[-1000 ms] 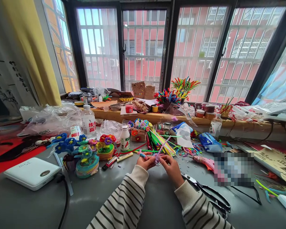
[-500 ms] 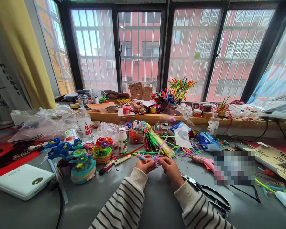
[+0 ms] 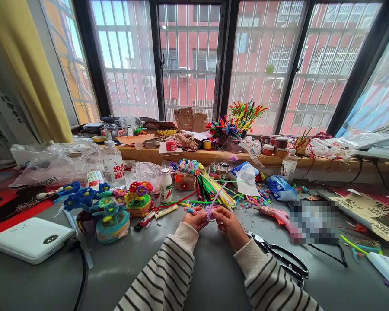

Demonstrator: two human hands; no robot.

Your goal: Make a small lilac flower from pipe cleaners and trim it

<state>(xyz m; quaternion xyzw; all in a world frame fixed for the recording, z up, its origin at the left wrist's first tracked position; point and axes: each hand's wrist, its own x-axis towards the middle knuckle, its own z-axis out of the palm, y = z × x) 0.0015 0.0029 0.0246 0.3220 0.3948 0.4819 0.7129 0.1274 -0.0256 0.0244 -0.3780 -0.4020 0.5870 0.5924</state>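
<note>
Between my two hands is a light purple pipe cleaner (image 3: 209,212), curled into small loops, with a straight stem rising to the upper right. My left hand (image 3: 195,219) pinches the looped part from the left. My right hand (image 3: 228,224) grips its other side with thumb and forefinger. A short blue and pink piece shows at the left fingers; whether it is joined to the loops I cannot tell. Just beyond the hands lies a bundle of green, yellow and white pipe cleaners (image 3: 210,190). Scissors (image 3: 278,255) with black handles lie beside my right wrist.
Pipe-cleaner flowers in a blue pot (image 3: 113,224) and a yellow-green pot (image 3: 138,205) stand at left. Nearby are a small white bottle (image 3: 166,186), a utility knife (image 3: 145,220) and a white power bank (image 3: 32,239). A pink glue gun (image 3: 274,214) lies at right.
The view has tilted down slightly. Both hands stay together at the purple pipe cleaner, and the right fingers have moved closer in to the loops.
</note>
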